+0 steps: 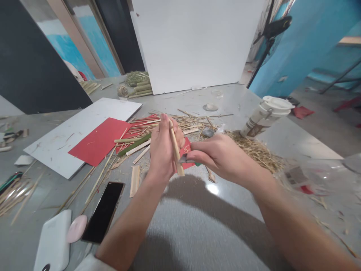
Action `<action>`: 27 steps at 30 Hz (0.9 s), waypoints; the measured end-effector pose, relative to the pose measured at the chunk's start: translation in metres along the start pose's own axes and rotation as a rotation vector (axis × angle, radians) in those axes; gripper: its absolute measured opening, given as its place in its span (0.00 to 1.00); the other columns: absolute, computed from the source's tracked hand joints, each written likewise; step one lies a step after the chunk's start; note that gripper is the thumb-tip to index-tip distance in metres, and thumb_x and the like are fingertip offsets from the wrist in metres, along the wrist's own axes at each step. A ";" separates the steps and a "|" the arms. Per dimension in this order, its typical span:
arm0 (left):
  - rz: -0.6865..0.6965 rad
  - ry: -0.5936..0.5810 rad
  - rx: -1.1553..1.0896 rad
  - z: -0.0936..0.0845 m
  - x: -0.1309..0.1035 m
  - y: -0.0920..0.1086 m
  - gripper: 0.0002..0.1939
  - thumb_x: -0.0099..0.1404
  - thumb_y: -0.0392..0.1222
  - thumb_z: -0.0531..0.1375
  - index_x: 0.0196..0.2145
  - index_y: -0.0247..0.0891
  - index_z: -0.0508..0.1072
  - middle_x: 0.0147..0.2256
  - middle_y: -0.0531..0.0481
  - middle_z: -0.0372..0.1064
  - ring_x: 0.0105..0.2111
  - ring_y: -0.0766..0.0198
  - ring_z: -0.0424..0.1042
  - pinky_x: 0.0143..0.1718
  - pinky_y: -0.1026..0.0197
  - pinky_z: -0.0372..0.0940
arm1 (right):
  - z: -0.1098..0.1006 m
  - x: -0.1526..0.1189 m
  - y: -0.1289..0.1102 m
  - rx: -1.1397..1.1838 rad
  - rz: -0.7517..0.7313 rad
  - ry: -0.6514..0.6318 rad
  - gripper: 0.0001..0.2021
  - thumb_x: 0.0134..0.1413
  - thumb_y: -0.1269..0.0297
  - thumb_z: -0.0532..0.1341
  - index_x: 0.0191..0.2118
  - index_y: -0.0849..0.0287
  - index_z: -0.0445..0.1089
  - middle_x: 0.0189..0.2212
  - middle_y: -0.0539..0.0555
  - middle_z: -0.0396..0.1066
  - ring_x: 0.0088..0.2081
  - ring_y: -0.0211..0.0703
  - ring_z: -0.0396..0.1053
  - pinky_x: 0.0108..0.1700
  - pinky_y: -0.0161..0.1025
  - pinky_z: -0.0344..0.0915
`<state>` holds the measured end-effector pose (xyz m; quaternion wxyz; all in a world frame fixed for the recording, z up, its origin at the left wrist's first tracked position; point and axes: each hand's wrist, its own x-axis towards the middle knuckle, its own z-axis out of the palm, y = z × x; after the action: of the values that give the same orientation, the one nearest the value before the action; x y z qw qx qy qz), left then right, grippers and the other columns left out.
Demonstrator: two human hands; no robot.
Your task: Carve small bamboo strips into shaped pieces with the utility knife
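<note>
My left hand [162, 148] is closed around a pale wooden strip [177, 155], which looks like split bamboo and slants down toward me. Its lower end sticks out below the fingers. In my right hand [218, 156] is a small knife [184, 158]; its blade touches or nearly touches the strip's side, and a bit of green shows under the fingers. The rest of the handle is hidden. Behind my left hand lie loose straw stalks and strips [141, 145] on red sheets. A short flat piece of wood [135, 181] rests left of my left wrist.
A black phone [103, 212], a white phone-like device [53, 241] and a pink oval object [77, 229] lie front left. Beyond are a red sheet [103, 141] and a white board [64, 126]. At right stand a white bucket [261, 118], a straw pile [261, 154] and clear plastic packaging [313, 177].
</note>
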<state>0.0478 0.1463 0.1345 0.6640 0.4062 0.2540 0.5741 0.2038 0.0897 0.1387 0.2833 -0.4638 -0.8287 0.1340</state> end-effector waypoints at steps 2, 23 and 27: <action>0.015 0.003 0.015 0.000 -0.001 0.000 0.33 0.68 0.74 0.59 0.26 0.41 0.61 0.16 0.61 0.50 0.15 0.72 0.49 0.16 0.66 0.49 | 0.004 0.001 -0.001 -0.041 0.013 -0.031 0.34 0.77 0.37 0.48 0.28 0.57 0.71 0.18 0.45 0.56 0.22 0.36 0.50 0.30 0.42 0.43; 0.078 0.048 0.287 -0.027 0.019 0.012 0.25 0.71 0.59 0.67 0.24 0.41 0.67 0.21 0.57 0.56 0.18 0.69 0.54 0.19 0.63 0.51 | -0.001 0.002 0.007 -0.086 0.055 -0.016 0.36 0.76 0.35 0.46 0.30 0.57 0.73 0.19 0.46 0.58 0.22 0.37 0.52 0.31 0.42 0.43; 0.010 0.005 0.307 -0.021 0.014 0.004 0.26 0.70 0.59 0.68 0.24 0.41 0.65 0.20 0.58 0.52 0.19 0.68 0.53 0.22 0.62 0.52 | 0.011 0.005 0.007 -0.102 0.058 0.001 0.38 0.75 0.32 0.42 0.31 0.57 0.72 0.19 0.47 0.58 0.23 0.38 0.54 0.31 0.42 0.42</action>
<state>0.0319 0.1655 0.1283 0.5906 0.5029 0.3382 0.5329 0.2005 0.0980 0.1276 0.2557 -0.5014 -0.8205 0.0995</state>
